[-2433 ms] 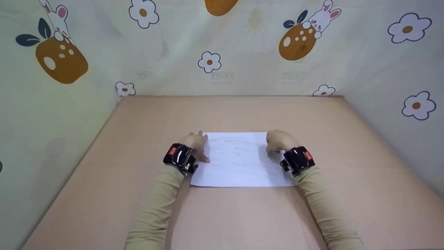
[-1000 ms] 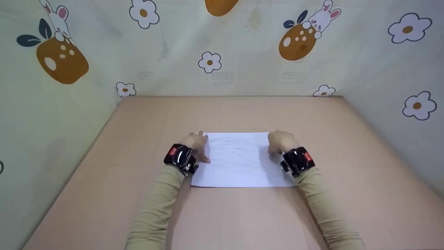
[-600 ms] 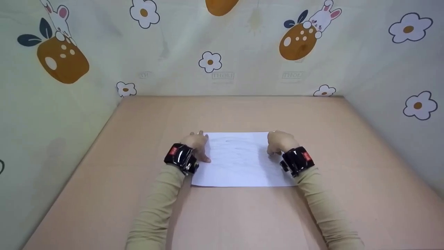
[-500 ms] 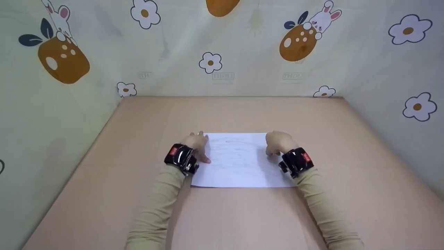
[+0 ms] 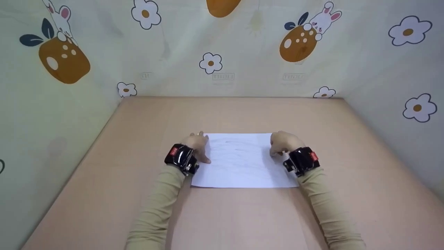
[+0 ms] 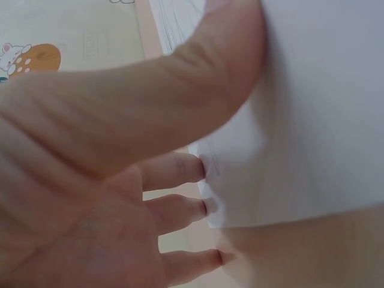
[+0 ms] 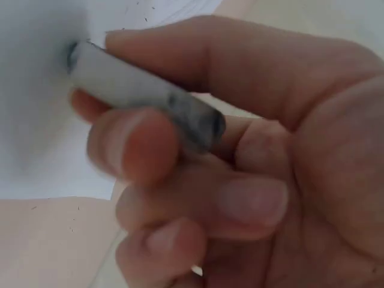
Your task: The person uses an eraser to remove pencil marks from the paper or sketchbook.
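A white sheet of paper [image 5: 239, 166] with faint grey pencil marks lies flat on the table. My left hand [image 5: 197, 145] rests on its left edge; the thumb lies over the paper and the other fingers are spread, as the left wrist view shows. At the far right part of the sheet is my right hand [image 5: 285, 141], its fingers curled. In the right wrist view it pinches a small white eraser [image 7: 129, 81] with dark smudged ends, one end against or close to the paper. From the head view the hand hides the eraser.
Dark crumbs [image 7: 73, 228] dot the table and paper near the right hand. The tan tabletop [image 5: 229, 218] extends around the sheet. A patterned cloth wall [image 5: 173, 45] encloses the back and sides. Both wrists carry black camera units [image 5: 181, 158].
My right hand has shifted slightly to the right across the sheet after a small move left, still holding the eraser. The left hand and the paper keep their places.
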